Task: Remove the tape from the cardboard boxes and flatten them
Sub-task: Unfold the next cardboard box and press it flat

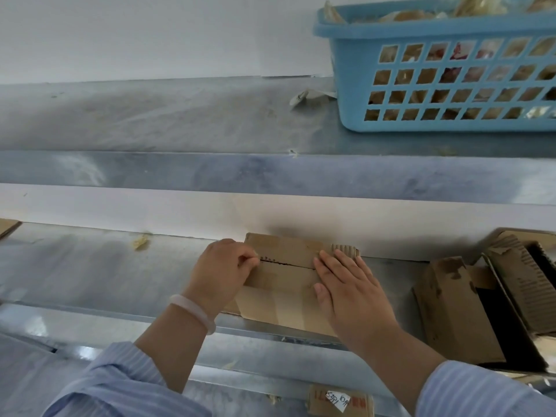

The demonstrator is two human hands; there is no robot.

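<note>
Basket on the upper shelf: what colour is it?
The basket is light blue; head view.

Blue basket [421,28] on upper metal shelf [150,121]

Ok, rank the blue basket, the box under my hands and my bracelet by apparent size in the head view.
1. blue basket, cut off by the frame
2. cardboard box, partly covered
3. white bracelet

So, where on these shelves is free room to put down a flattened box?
Free: the lower shelf left of the left hand, except a yellowish scrap; also the upper shelf left of the blue basket and the paper scrap beside it. Crowded: right of the right hand, where opened boxes pile up.
</note>
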